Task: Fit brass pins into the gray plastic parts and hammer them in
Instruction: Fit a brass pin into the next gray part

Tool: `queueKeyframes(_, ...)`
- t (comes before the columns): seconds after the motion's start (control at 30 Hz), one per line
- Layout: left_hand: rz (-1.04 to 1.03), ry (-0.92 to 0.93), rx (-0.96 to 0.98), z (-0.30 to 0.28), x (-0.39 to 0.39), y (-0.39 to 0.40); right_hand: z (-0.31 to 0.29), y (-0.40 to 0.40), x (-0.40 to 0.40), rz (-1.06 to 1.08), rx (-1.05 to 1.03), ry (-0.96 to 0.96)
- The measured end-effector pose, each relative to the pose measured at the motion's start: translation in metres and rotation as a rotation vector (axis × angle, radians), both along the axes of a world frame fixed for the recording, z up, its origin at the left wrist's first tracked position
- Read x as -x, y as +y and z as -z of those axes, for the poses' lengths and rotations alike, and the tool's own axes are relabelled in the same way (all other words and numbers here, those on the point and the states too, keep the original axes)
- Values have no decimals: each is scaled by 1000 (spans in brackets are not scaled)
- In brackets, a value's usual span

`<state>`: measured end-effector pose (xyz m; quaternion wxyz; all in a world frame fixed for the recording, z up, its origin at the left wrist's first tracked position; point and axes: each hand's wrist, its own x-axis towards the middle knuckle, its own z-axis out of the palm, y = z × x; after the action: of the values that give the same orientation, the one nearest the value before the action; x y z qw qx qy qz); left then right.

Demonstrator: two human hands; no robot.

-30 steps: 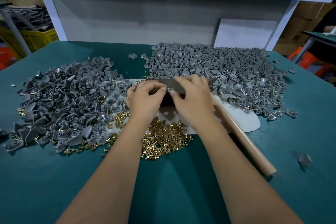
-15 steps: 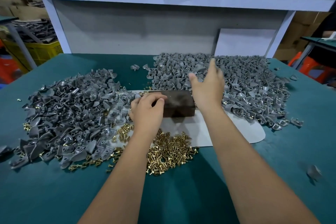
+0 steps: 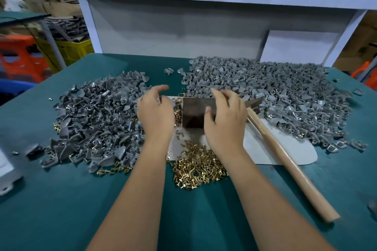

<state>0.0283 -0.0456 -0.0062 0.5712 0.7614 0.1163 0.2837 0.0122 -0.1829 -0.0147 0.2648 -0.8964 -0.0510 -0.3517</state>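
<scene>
- Hovering with loose, empty fingers, the left hand (image 3: 156, 112) and right hand (image 3: 224, 120) flank the block (image 3: 193, 114).
- Brass pins (image 3: 197, 167) at 6 o'clock look tiny, hard, slippery: pinch one by its shank.

No readable text, label, brand, number or sign anywhere; only faint, blurred dark marks on the yellow crate (image 3: 78, 52) at far left, illegible.

Left grip (image 3: 156, 106) hovering, fingers loosely curled, right grip (image 3: 225, 115) beside it — both forearms extended forward
</scene>
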Motion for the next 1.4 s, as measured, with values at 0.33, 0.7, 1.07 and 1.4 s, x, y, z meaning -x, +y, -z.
queueKeyframes(0.33,256,386,-787,5,-51,10,1,5,-1,-114,50,19)
queueKeyframes(0.7,214,414,-782,-2,-24,41,0,3,-2,-161,36,109)
queueKeyframes(1.07,230,110,-245,-17,-9,22,-20,13,21,-426,544,191)
queueKeyframes(1.4,359,90,-220,-7,-6,0,-13,16,15,-484,531,349)
